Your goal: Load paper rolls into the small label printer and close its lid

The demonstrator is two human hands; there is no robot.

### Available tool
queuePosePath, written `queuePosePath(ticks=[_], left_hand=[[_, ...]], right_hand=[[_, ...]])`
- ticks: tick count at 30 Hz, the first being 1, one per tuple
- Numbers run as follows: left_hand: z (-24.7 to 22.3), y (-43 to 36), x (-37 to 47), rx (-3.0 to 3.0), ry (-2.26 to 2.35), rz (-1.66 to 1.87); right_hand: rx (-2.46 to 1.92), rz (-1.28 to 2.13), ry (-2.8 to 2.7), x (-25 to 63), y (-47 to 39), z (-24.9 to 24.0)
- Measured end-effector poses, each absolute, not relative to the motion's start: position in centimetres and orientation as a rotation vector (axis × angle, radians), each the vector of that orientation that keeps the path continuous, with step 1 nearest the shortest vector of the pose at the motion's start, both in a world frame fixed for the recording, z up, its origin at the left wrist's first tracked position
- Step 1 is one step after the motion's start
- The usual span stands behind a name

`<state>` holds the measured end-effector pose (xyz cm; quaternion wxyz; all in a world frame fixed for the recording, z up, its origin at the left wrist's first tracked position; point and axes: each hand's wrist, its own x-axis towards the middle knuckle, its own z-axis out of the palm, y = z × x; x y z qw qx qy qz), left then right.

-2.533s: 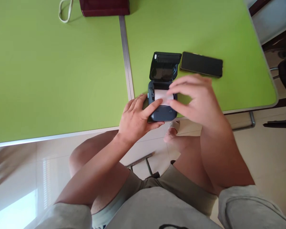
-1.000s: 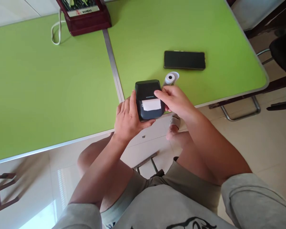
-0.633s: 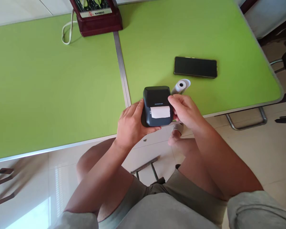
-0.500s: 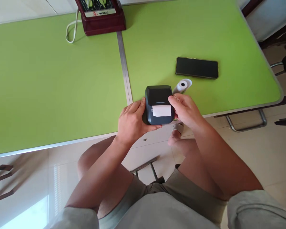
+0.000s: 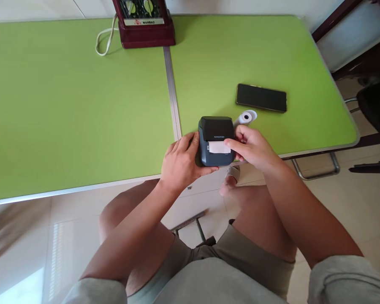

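Blue-and-black compact printer with rounded corners (image 5: pixel 217 159), its lid closed, sits between a person's two bare hands at the near edge of a bright green table (image 5: pixel 82 105); whether its base rests on the tabletop cannot be told from above. The left hand (image 5: pixel 181 162) holds the printer's left side, fingers along that flank and thumb stretched beneath the near end. The right hand (image 5: pixel 253 145) closes in from the other side, one digit extended onto the right end of a short white paper strip (image 5: pixel 217 147) and the rest curled against the printer's right flank; whether the paper is pinched is unclear. The strip lies across the printer's top, just below the black lid. Just beyond the right hand is a white paper roll with a dark-centred core (image 5: pixel 244 118), its outer layer loose. Farther back, a black smartphone with a thin light rim (image 5: pixel 261 97) lies flat, screen dark. A silver metal seam (image 5: pixel 171 88) divides the tabletop, running from near the printer toward a dark red appliance marked "WANBAO" (image 5: pixel 147 38) at the back. Beside the appliance, a white cord (image 5: pixel 104 48) loops on the green surface.
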<state>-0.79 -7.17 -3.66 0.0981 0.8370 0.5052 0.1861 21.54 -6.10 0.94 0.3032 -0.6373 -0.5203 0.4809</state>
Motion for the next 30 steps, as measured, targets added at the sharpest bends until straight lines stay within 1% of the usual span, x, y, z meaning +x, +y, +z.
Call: queuePosePath(ticks=[4, 6, 15, 19, 23, 26, 30], left_hand=[[-3.6, -7.3, -0.8, 2.484, 1.485, 0.554], [-3.7, -7.3, -0.7, 2.491, 1.485, 0.579], [-4.1, -7.4, -0.4, 2.511, 1.503, 0.627], [-4.0, -7.3, -0.5, 2.527, 1.499, 0.638], [-4.0, -7.3, -0.6, 2.538, 1.479, 0.609], [-3.7, -7.3, -0.6, 2.522, 1.479, 0.574], [-3.4, -7.4, -0.6, 2.499, 1.459, 0.524]], right_hand=[[-1.594, 0.829, -1.461, 21.2, -5.5, 1.7], [-1.527, 0.678, -1.483, 21.0, -4.9, 2.1], [-1.526, 0.438, -1.708, 22.0, -3.7, 4.0], [-1.512, 0.289, -1.950, 22.0, -3.5, 4.5], [-1.628, 0.264, -2.213, 20.9, -2.4, 4.2], [-1.682, 0.372, -2.334, 20.4, -1.3, 3.7], [-1.628, 0.502, -2.338, 20.1, 0.3, 3.2]])
